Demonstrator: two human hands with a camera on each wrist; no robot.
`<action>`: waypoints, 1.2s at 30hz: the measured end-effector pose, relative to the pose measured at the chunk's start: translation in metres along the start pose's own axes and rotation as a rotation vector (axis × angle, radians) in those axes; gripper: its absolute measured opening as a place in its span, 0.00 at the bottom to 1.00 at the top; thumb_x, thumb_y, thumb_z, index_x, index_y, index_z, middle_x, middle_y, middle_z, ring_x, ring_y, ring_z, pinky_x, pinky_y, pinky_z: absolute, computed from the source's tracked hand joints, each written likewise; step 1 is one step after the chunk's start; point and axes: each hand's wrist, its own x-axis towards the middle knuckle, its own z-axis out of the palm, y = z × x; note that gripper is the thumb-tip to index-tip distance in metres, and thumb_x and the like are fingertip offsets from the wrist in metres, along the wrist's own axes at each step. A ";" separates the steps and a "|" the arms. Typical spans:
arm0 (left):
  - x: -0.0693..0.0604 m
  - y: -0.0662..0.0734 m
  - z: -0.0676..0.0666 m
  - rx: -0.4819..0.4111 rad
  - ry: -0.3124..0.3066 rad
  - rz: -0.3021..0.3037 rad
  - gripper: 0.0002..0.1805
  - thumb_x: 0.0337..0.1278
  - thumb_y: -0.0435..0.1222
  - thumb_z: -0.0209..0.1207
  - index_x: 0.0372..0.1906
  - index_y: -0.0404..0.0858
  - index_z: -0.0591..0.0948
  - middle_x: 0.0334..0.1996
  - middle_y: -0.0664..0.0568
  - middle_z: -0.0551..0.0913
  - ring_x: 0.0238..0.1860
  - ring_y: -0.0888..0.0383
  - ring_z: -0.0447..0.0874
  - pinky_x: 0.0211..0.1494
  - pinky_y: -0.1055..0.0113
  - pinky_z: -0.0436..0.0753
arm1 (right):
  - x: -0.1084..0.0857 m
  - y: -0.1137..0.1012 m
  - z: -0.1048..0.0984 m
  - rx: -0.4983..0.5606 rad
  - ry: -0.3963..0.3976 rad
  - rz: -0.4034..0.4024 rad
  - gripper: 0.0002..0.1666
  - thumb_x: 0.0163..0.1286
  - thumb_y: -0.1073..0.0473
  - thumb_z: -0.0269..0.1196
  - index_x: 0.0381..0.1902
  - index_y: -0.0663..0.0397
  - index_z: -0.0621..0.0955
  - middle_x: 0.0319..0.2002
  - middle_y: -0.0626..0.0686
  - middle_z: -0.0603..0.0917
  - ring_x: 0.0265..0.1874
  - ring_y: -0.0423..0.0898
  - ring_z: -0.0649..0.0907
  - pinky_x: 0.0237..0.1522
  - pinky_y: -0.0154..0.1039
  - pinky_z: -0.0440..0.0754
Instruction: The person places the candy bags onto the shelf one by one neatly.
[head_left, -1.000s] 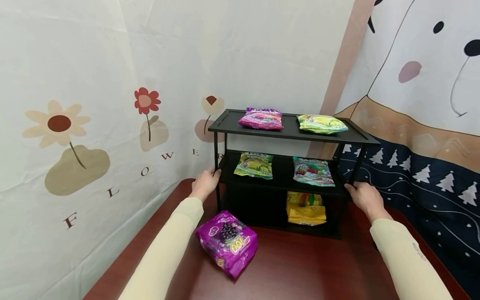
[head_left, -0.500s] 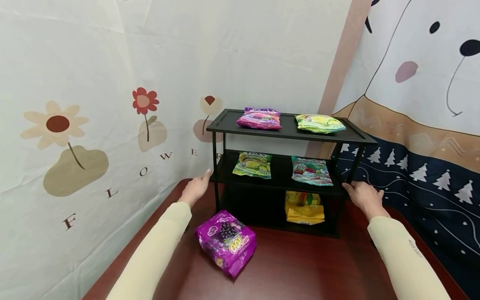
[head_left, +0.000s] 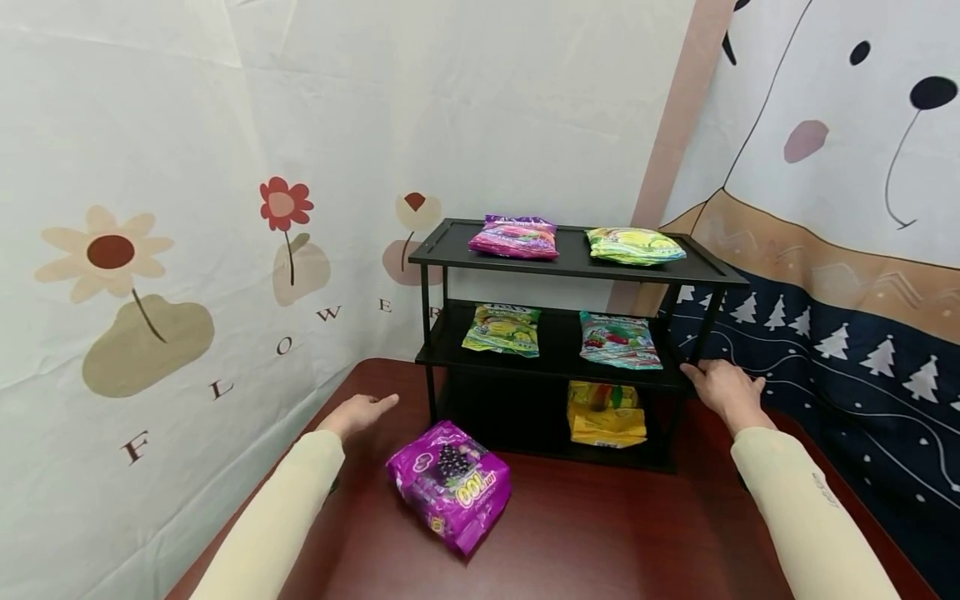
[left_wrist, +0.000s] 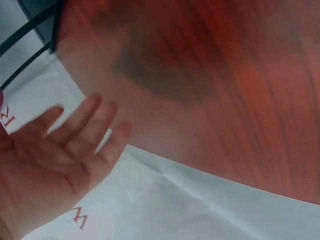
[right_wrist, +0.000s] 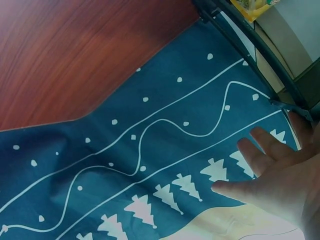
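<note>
In the head view, a three-tier black rack (head_left: 448, 247) stands on the table. My right hand (head_left: 723, 388) is at its right side, fingertips touching the middle tier's corner by the post. Spread, fairly straight fingers of this right hand (right_wrist: 277, 177) show in the right wrist view. My left hand (head_left: 358, 415) hovers over the table's left edge, apart from the rack and holding nothing; its palm and loose fingers (left_wrist: 102, 117) face the left wrist camera. Nearest to it lies a purple candy bag (head_left: 453, 487) with grapes printed on it, in front of the rack's left end.
The top tier bears a pink-purple candy bag (head_left: 514, 237) and a yellow-green one (head_left: 634, 247). On the middle tier lie a green-yellow bag (head_left: 502, 331) and a teal one (head_left: 620, 341). A yellow bag (head_left: 606, 417) sits low right. Printed cloth (head_left: 337, 125) hangs behind the reddish-brown table (head_left: 570, 533).
My left hand has let go of the rack's left post and moved down and left, toward the table edge. The right hand stays at the rack's right side, and the bags lie where they were.
</note>
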 end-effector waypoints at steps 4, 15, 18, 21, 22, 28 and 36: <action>-0.006 -0.006 0.002 -0.057 -0.150 -0.087 0.52 0.66 0.66 0.47 0.69 0.20 0.63 0.56 0.25 0.75 0.57 0.29 0.75 0.55 0.39 0.76 | 0.000 0.000 0.000 0.001 0.001 0.003 0.34 0.80 0.44 0.47 0.59 0.73 0.75 0.57 0.77 0.74 0.55 0.78 0.70 0.56 0.81 0.48; -0.018 0.006 0.023 -0.082 -0.232 -0.091 0.47 0.60 0.65 0.57 0.66 0.27 0.71 0.40 0.37 0.84 0.43 0.39 0.83 0.46 0.43 0.82 | 0.002 0.004 0.003 -0.001 -0.008 0.014 0.37 0.80 0.42 0.46 0.62 0.74 0.73 0.60 0.78 0.71 0.57 0.78 0.69 0.56 0.80 0.48; -0.015 0.011 0.030 -0.097 -0.214 -0.030 0.47 0.59 0.60 0.62 0.69 0.27 0.67 0.44 0.38 0.83 0.45 0.41 0.83 0.48 0.42 0.81 | 0.002 0.004 0.004 0.003 -0.011 0.016 0.37 0.80 0.42 0.46 0.62 0.74 0.73 0.60 0.78 0.71 0.57 0.78 0.68 0.57 0.81 0.47; -0.011 0.016 0.038 -0.098 -0.167 0.051 0.47 0.57 0.54 0.66 0.71 0.27 0.64 0.56 0.33 0.77 0.55 0.36 0.78 0.56 0.41 0.77 | 0.001 0.004 0.003 0.006 -0.014 0.021 0.36 0.80 0.43 0.46 0.62 0.74 0.72 0.60 0.78 0.70 0.58 0.78 0.68 0.57 0.81 0.47; -0.009 0.018 0.040 -0.087 -0.144 0.076 0.48 0.56 0.54 0.67 0.71 0.27 0.64 0.60 0.32 0.75 0.59 0.35 0.75 0.59 0.41 0.74 | 0.001 0.004 0.003 0.005 -0.015 0.023 0.36 0.80 0.43 0.46 0.62 0.74 0.72 0.60 0.78 0.70 0.58 0.78 0.68 0.57 0.81 0.47; 0.003 0.042 0.053 0.104 -0.007 0.248 0.37 0.55 0.51 0.69 0.64 0.32 0.75 0.58 0.37 0.78 0.60 0.40 0.75 0.62 0.45 0.74 | 0.002 0.003 0.003 0.008 -0.016 0.032 0.37 0.80 0.43 0.46 0.63 0.75 0.71 0.61 0.78 0.69 0.60 0.78 0.66 0.58 0.81 0.45; 0.003 0.074 0.069 0.303 -0.143 0.418 0.29 0.59 0.46 0.67 0.65 0.43 0.78 0.63 0.43 0.76 0.66 0.41 0.70 0.67 0.43 0.68 | 0.002 0.002 0.004 0.009 -0.006 0.029 0.35 0.80 0.43 0.46 0.61 0.73 0.74 0.59 0.77 0.72 0.58 0.78 0.68 0.58 0.81 0.46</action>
